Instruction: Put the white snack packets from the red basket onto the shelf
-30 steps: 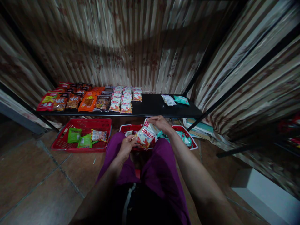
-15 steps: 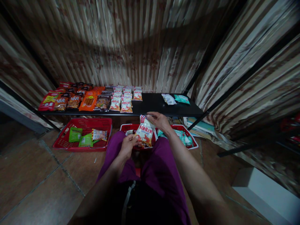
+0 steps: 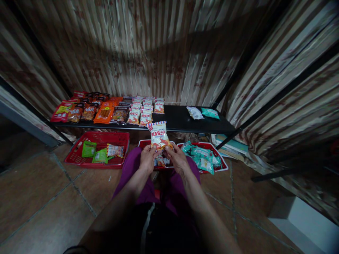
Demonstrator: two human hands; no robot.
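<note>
A white and orange snack bag point(image 3: 159, 134) with red lettering is held upright between my two hands, in front of the black shelf's point(image 3: 182, 124) front edge. My left hand point(image 3: 147, 158) pinches its lower left corner. At the lower right corner, my right hand point(image 3: 177, 157) has its fingers closed on the same bag. Matching snack bags point(image 3: 146, 116) stand in rows on the shelf just behind it. Below my hands, a red basket point(image 3: 143, 142) with more packets sits partly hidden between my knees.
Orange and brown snack packets point(image 3: 103, 112) fill the shelf's left part. A white packet point(image 3: 195, 113) and a teal packet point(image 3: 210, 113) lie at its right. Red baskets flank my legs: the left basket point(image 3: 79, 160) holds green packets, the right basket point(image 3: 225, 165) teal ones.
The bag has risen and tipped upright toward the shelf. My right hand has gone from its top corner down to its lower right. The view has shifted slightly.
</note>
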